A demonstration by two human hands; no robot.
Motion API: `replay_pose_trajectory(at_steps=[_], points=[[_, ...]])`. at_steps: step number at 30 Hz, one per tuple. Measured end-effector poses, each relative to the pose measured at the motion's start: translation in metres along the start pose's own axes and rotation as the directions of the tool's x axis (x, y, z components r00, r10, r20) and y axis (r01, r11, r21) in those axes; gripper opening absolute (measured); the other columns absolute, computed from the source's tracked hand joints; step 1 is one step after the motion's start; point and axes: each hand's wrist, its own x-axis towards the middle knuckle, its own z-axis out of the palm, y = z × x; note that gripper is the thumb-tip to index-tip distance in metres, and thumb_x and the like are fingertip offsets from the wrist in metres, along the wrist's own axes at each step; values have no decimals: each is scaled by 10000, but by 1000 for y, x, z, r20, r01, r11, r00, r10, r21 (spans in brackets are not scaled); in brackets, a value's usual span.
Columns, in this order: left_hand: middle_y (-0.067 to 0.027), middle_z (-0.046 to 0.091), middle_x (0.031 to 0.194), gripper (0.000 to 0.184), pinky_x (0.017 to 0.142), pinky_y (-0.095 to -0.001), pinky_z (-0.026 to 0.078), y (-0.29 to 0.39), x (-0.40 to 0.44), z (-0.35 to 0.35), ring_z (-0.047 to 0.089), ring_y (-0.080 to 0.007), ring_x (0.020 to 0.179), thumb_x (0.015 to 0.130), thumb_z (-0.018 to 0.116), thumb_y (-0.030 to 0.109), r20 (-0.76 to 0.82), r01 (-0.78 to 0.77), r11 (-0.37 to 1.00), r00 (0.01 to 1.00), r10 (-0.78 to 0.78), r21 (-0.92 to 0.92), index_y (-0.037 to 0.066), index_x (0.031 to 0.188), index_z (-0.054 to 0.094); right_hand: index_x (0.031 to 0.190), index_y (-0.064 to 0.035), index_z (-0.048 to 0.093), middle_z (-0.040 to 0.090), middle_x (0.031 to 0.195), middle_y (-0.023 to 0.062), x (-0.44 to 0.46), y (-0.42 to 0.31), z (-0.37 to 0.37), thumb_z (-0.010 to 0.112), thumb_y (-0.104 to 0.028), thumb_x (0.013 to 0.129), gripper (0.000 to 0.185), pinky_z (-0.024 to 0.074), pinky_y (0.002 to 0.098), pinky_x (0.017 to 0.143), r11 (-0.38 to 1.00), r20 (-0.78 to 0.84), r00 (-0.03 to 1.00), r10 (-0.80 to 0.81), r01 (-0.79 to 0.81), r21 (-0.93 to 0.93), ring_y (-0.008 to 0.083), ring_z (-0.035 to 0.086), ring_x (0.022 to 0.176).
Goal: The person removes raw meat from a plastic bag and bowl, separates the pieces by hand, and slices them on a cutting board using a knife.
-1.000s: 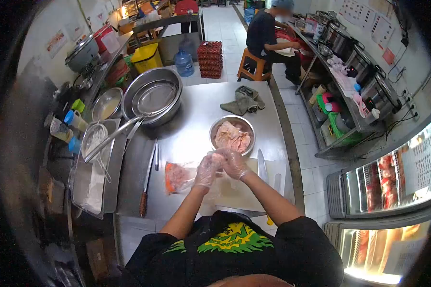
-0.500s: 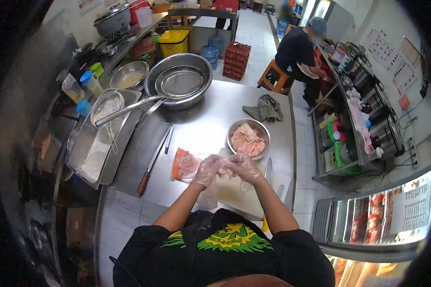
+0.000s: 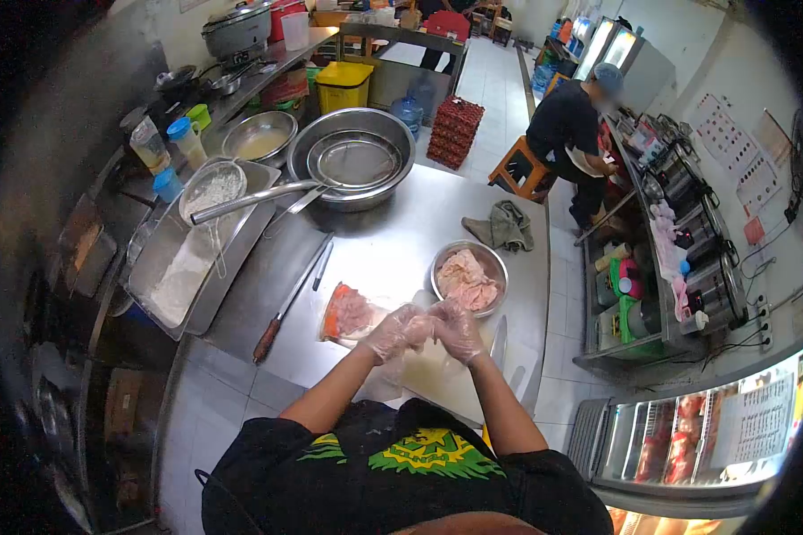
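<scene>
My left hand (image 3: 394, 335), in a clear plastic glove, is closed around a pale piece of raw meat (image 3: 418, 331). My right hand (image 3: 458, 333), gloved the same way, grips the other side of it with curled fingers. Both are held over a white cutting board (image 3: 442, 381). Just beyond my right hand stands a steel bowl (image 3: 503, 267) of raw meat, probably chicken (image 3: 466, 280). Left of my left hand lies an orange-edged plastic bag (image 3: 334, 312) with pinkish meat in it. A knife (image 3: 500, 342) rests on the right of the board.
A sharpening steel (image 3: 291, 303) lies left on the table. Beyond are a flour tray (image 3: 174, 290) with a strainer (image 3: 212, 189), a large steel basin (image 3: 393, 183) and a grey cloth (image 3: 507, 227). A co-worker (image 3: 567, 125) sits by the right-hand shelf.
The camera view has shifted, so the surroundings appear slightly moved. My hands stay together on the meat, with fingers slightly rearranged. The co-worker remains seated.
</scene>
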Motion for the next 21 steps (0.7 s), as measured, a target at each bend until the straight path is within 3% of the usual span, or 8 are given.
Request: replay_pose_trajectory(at_steps=[2, 5, 9, 11, 15, 17, 21], points=[[-15, 520, 730, 268, 528, -206, 398, -6, 2, -6, 478, -85, 590, 724, 639, 222, 25, 74, 996, 997, -75, 50, 57, 870, 487, 852, 6, 517, 545, 723, 52, 15, 59, -6, 588, -85, 761, 147, 422, 223, 498, 977, -90, 976, -200, 191, -98, 92, 503, 605], [1, 523, 723, 250, 512, -199, 382, -11, 4, -13, 460, -71, 565, 736, 636, 233, 19, 104, 983, 994, -109, 150, 61, 866, 509, 857, -8, 524, 540, 714, 47, 12, 38, -9, 580, -79, 763, 131, 421, 222, 497, 996, -46, 996, -73, 75, 48, 91, 501, 598], [15, 523, 718, 234, 510, -191, 375, 0, -4, -11, 454, -59, 580, 747, 630, 236, 32, 59, 977, 997, -67, 205, 57, 864, 534, 860, -18, 527, 535, 710, 41, 2, 27, -14, 578, -81, 762, 127, 422, 223, 501, 973, -99, 991, -93, 112, 200, 93, 499, 597], [11, 526, 719, 210, 543, -200, 391, 9, -8, -9, 469, -64, 616, 762, 613, 217, 20, 66, 990, 997, -69, 125, 50, 863, 536, 865, -27, 527, 531, 710, 34, -1, 25, -22, 580, -86, 760, 131, 422, 222, 512, 987, -68, 997, 22, -11, 161, 95, 498, 602], [5, 530, 721, 175, 592, -213, 416, 21, -15, -3, 491, -72, 670, 783, 588, 189, 5, 79, 997, 997, -79, 5, 41, 862, 538, 868, -32, 525, 529, 728, 30, -12, 5, -21, 584, -92, 757, 139, 422, 223, 529, 971, -86, 994, -74, 92, 222, 97, 498, 619], [-4, 531, 711, 135, 598, -220, 417, 22, -17, 4, 501, -81, 661, 794, 571, 163, -65, 10, 953, 997, -31, -304, 36, 818, 534, 871, -39, 525, 533, 757, 32, -16, 12, -26, 589, -102, 759, 144, 423, 225, 549, 968, -96, 990, -106, 125, 217, 94, 500, 640], [-13, 529, 696, 142, 587, -223, 416, 32, -14, 13, 508, -86, 653, 800, 567, 169, -41, 32, 994, 998, -37, -107, 36, 773, 527, 875, -46, 525, 536, 775, 29, -27, 8, -32, 596, -114, 759, 152, 423, 226, 562, 967, -98, 995, 3, 22, 253, 93, 501, 655]])
